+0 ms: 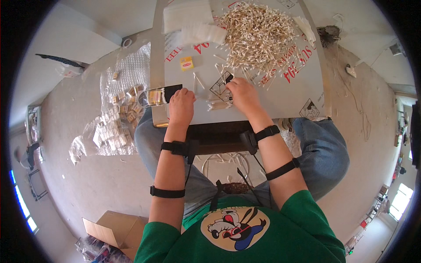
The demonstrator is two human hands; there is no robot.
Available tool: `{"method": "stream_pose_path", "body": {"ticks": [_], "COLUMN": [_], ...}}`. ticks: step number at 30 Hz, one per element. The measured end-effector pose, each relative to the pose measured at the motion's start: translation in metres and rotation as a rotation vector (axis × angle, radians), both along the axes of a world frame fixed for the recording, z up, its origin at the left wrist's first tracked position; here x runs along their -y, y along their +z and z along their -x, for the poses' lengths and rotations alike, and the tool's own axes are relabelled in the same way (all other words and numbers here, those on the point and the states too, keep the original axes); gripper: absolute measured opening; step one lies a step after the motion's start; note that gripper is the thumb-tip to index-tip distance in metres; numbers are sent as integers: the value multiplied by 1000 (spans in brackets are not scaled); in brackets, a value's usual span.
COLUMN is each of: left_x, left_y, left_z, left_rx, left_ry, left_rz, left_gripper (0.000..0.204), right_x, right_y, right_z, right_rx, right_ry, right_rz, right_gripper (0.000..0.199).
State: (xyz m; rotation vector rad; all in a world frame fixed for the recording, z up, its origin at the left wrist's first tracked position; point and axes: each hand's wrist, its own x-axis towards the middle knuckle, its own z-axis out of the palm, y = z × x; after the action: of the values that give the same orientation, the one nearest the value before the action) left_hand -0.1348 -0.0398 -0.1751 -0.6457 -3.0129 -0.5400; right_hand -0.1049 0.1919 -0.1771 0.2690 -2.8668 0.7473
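Note:
My left hand [182, 105], fingers curled and closed, rests at the table's near left beside a black flat piece [173, 92]. A clear pack of cotton swabs [154, 97] with a yellow label lies just left of that piece. My right hand [244, 95] has its fingers bent together over the tabletop, at the right end of a small row of cotton swabs [218, 104]. What either hand pinches is too small or hidden to make out. Two loose cotton swabs [198, 80] lie between the hands. Beyond the right hand spreads a big heap of cotton swabs [261, 37].
A small yellow card [187, 63] and stacks of translucent bags [188, 16] lie on the metal-topped table [280, 103]. On the floor at left, bubble wrap [131, 65] carries several filled packs [116, 127]. An open cardboard box [116, 232] stands lower left.

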Motion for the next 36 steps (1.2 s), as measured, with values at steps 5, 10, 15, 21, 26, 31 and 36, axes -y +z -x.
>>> {"method": "stream_pose_path", "body": {"ticks": [5,10,15,21,26,31,36], "left_x": [-2,1,1,-4,-13,-32,-38], "left_y": [-1,-1,0,-7,-1,-9,-10], "left_z": [-2,-3,-3,-2,0,2,2], "left_rx": [13,32,50,69,56,75,18], "left_ry": [-24,-10,14,-2,-13,-44,-61], "left_rz": [13,9,-44,-111,-136,-166,-191], "left_gripper": [10,11,11,10,9,8,7], "right_x": [9,12,11,16,16,2,-8], "right_y": [-3,-4,-4,-6,-6,-10,23], "right_z": [-1,-4,-2,2,-1,-11,-48], "right_rx": [10,-29,58,113,135,40,570], "right_ry": [52,43,-26,-58,-217,-376,-143], "right_rz": [-56,-4,-40,-148,104,375,388], "right_gripper": [7,7,8,8,7,7,14]}}
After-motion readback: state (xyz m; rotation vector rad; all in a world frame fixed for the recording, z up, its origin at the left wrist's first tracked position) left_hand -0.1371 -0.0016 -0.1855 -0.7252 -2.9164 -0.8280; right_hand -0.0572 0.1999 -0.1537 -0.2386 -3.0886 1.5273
